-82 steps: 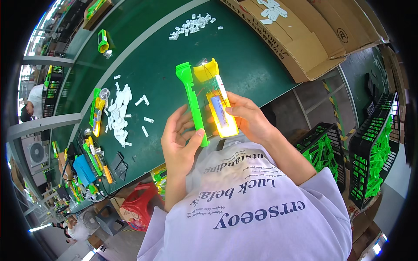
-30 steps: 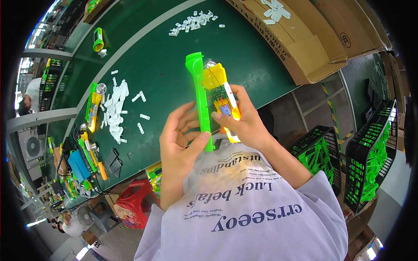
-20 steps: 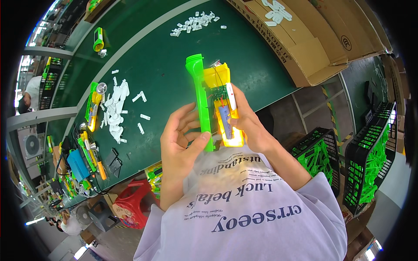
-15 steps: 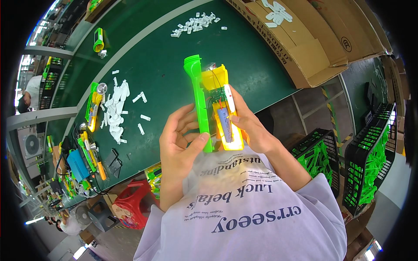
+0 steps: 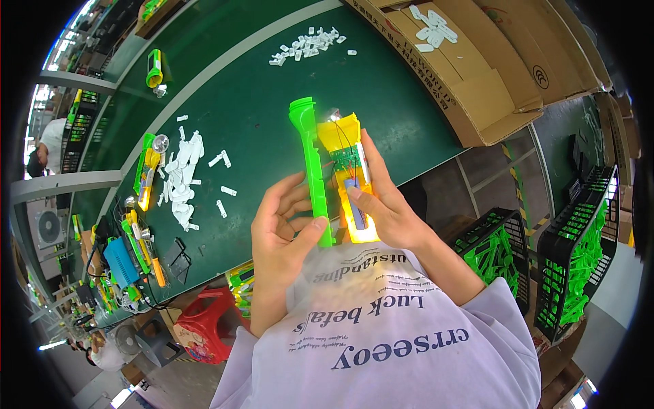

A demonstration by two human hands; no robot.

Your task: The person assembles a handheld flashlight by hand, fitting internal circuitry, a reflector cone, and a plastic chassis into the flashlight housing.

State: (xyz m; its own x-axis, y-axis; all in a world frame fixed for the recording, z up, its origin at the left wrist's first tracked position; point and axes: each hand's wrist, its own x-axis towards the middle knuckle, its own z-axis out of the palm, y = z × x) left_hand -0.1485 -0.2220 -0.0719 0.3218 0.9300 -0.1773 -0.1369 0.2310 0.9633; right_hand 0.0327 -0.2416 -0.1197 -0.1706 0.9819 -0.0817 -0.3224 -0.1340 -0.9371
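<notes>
Above the green bench's near edge, the left hand (image 5: 283, 235) grips a glossy green plastic torch shell (image 5: 312, 163); the right hand (image 5: 388, 211) clasps the open yellow torch half (image 5: 349, 160), wires and battery exposed.

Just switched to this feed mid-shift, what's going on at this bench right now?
A person stands at a green table holding a half-open flashlight in both hands. The left hand grips the green shell half; the right hand holds the yellow half, its wiring and battery exposed, with the thumb pressing on the inside. White small parts and another flashlight lie on the table to the left, and a cardboard box sits at the right.
</notes>
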